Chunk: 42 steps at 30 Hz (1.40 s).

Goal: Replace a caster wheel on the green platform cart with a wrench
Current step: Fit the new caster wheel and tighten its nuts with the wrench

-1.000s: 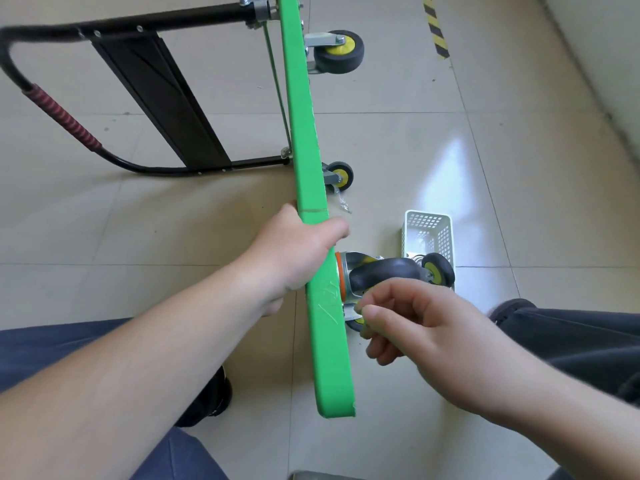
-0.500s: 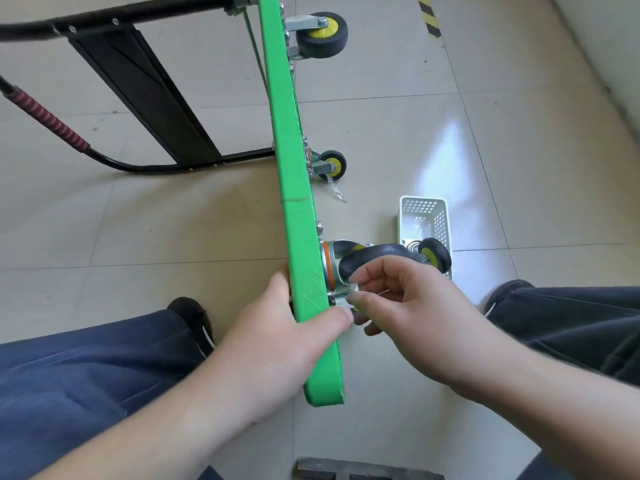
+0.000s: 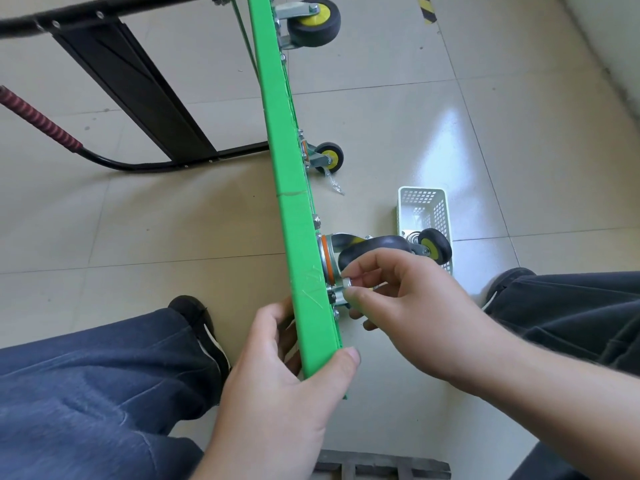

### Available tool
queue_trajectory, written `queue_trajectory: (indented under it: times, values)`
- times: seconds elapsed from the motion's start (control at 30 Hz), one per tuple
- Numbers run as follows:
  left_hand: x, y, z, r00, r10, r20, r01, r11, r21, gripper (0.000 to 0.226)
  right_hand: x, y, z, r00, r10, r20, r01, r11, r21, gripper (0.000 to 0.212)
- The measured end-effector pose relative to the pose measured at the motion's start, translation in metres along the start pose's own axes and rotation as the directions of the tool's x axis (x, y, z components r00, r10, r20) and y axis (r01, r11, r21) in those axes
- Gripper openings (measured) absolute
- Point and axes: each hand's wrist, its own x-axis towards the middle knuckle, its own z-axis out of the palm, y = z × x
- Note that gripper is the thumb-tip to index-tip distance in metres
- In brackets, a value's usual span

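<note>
Left hand [image 3: 287,393] grips on-edge cart [image 3: 294,209].

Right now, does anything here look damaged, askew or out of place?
Yes: the green platform cart stands on its edge, and its rim shows scratches beside the caster wheel. A scrap of clear plastic lies loose on the floor.

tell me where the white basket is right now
In the head view, the white basket sits on the floor right of the green cart deck, just behind the near caster, with a loose wheel at its front.

Green platform cart [image 3: 294,209] stands on edge, black caster wheel [image 3: 375,251] bolted on.
</note>
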Motion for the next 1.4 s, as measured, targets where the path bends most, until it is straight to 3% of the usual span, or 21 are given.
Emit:
queue_trajectory:
  times: [0.13, 0.27, 0.97, 1.4]
  values:
    - [0.004, -0.004, 0.002, 1.000, 0.021, -0.018, -0.022, 0.998, -0.060, 0.073, 0.002, 0.000, 0.001, 1.000, -0.014, -0.013, 0.014, 1.000, 0.003, 0.007]
    - [0.004, -0.005, 0.005, 0.998, 0.039, -0.041, -0.042, 0.995, -0.091, 0.062, 0.001, 0.002, 0.002, 1.000, -0.014, -0.020, 0.014, 1.000, 0.000, 0.007]
    - [0.000, -0.001, 0.006, 0.988, 0.143, -0.056, -0.145, 0.989, -0.032, 0.049, 0.001, -0.003, 0.013, 0.999, 0.032, -0.033, -0.031, 0.999, 0.034, 0.002]
    - [-0.002, -0.002, 0.005, 0.986, 0.167, -0.031, -0.168, 0.985, -0.041, 0.045, 0.006, -0.012, 0.013, 0.990, 0.139, 0.017, -0.138, 0.989, -0.054, 0.048]
